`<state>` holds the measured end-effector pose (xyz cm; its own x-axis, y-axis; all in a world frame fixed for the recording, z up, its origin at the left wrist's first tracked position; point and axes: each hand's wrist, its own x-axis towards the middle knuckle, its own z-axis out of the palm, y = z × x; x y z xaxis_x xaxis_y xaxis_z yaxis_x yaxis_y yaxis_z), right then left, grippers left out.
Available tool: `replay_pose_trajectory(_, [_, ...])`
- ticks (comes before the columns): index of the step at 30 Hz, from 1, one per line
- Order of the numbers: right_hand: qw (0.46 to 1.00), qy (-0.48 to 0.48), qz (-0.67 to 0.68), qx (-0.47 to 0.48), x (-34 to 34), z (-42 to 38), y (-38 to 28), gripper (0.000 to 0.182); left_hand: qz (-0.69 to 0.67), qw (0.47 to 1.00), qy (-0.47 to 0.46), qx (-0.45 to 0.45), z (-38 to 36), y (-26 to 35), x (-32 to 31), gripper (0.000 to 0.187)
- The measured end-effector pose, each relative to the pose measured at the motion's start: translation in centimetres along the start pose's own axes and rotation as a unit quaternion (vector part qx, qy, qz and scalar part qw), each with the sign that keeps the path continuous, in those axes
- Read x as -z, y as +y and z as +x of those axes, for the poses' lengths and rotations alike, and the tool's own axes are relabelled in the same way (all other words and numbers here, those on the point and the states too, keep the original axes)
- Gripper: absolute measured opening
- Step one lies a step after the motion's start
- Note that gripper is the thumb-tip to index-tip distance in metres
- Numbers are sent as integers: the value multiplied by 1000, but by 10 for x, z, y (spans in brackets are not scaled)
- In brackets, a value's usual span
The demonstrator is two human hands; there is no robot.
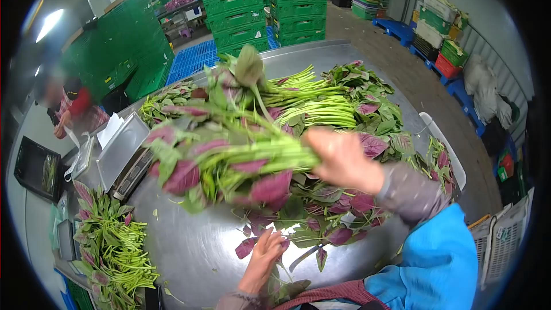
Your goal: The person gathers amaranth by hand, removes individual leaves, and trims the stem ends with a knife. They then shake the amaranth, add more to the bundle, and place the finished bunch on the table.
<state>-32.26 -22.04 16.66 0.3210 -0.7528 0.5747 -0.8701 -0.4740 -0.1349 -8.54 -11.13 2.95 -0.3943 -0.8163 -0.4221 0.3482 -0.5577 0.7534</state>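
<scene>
Two bare hands reach over a metal table (183, 241), and one leafy bunch (252, 161) with green stems and purple-green leaves is up off it, blurred, its leafy end pointing to the left; the right hand (344, 158) is closed round the stem end, while the left hand (263, 258) has its fingers apart and half curled, seemingly with nothing in them, near the loose leaves (338, 212) at the near side of the table. I'd judge the bunch fairly light for its bulk, the stems springy and firm enough to grip together, perhaps a bit slippery if damp, and the leaves soft and easy to bruise or tear; so the stems are the place to take hold, low down, snug but not crushing, with a palm under the leafy part if it sags. As for numbers, I count one bunch in the hand, at least two stem bundles (315, 112) lying behind it, one leafy pile (115, 247) at the left edge, one scale (123, 155) beside the held leaves, two stacks of green crates (235, 8) close beyond the table and one other person (80, 103) at the left; the loose leaves overlap too much to count
</scene>
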Motion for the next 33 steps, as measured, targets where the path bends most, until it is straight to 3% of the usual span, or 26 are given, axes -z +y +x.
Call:
replay_pose_trajectory(2, [996,-35,67,-47,-32,-40,-28,23,9,998,-40,-39,15,5,-27,69])
replay_pose_trajectory(4, [986,-66,122,-92,-48,-67,-58,27,-111,969,-178,-129,36,-8,-32,73])
replay_pose_trajectory(5, [984,-85,124,-99,-57,-81,-68,31,-147,954,-235,-117,58,-42,-2,66])
replay_pose_trajectory(7, [984,-51,140,-94,-63,-95,-80,37,-241,958,-102,-115,36,12,-57,48])
replay_pose_trajectory(8, [983,-56,146,-92,-62,-96,-79,37,-243,958,-94,-116,37,12,-55,48])
replay_pose_trajectory(10, [981,-135,141,-14,-52,-90,-70,46,-232,970,-28,-73,43,9,-47,38])
replay_pose_trajectory(11, [975,-201,99,2,-26,-69,-65,41,-232,970,-27,-73,45,7,-43,38])
replay_pose_trajectory(12, [968,-174,180,7,-25,-59,-48,32,-261,964,-19,-54,47,6,-39,37])
replay_pose_trajectory(13, [973,-177,146,-25,-16,-40,-32,26,-290,956,-11,-35,48,6,-35,36])
replay_pose_trajectory(14, [989,-78,124,-36,-20,-25,-10,23,-291,955,-35,-39,45,13,-37,36])
replay_pose_trajectory(15, [992,-56,84,-77,-13,-2,9,19,-291,955,-36,-39,45,12,-37,36])
replay_pose_trajectory(16, [997,-22,10,-69,-23,13,39,24,-287,956,-35,-40,46,12,-36,35])
replay_pose_trajectory(17, [998,-33,-38,-39,-33,28,73,39,-282,958,-36,-44,46,13,-35,35])
replay_pose_trajectory(20, [966,-248,22,-73,-60,71,153,64,-267,962,-46,-34,46,12,-34,35])
replay_pose_trajectory(23, [860,-464,123,-174,-74,106,177,73,-248,967,-46,-33,46,13,-35,35])
replay_pose_trajectory(29, [843,-513,6,-160,-62,127,157,54,-236,969,-55,-47,43,17,-36,37])
replay_pose_trajectory(31, [883,-454,36,-113,-72,122,176,43,-232,970,-46,-50,42,17,-37,38])
replay_pose_trajectory(33, [923,-376,-22,-78,-38,127,148,31,-226,972,-41,-52,41,19,-37,38])
